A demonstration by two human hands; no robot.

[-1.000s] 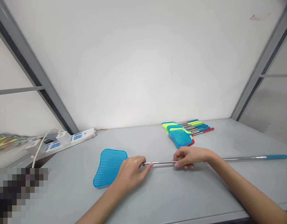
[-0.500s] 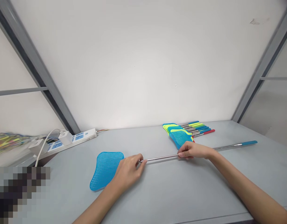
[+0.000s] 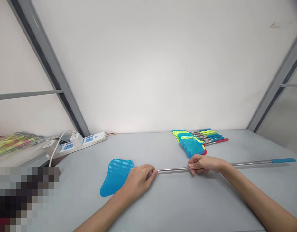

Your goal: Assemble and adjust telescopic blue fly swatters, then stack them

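Note:
A blue fly swatter (image 3: 118,177) with a perforated head and a long metal telescopic rod lies across the grey table. My left hand (image 3: 140,178) is closed on the rod beside the head and covers the head's right edge. Farther right along the rod, my right hand (image 3: 203,164) pinches it between thumb and fingers. Beyond that hand the rod runs on to a blue grip (image 3: 283,160) at the right. Just behind my right hand lies a pile of fly swatters (image 3: 191,145) with blue and yellow-green heads, their handles pointing right.
A white power strip (image 3: 90,139) with plugged-in adapters (image 3: 76,139) and a white cable sits at the table's back left. Left of it are blurred, colourful items (image 3: 18,141). A white wall (image 3: 148,80) rises behind the grey table (image 3: 172,206). The lower left corner is pixelated.
The rod has become longer, its blue grip now farther right. Both hands keep their hold on the rod. The whole view has shifted slightly, moving the scene rightward.

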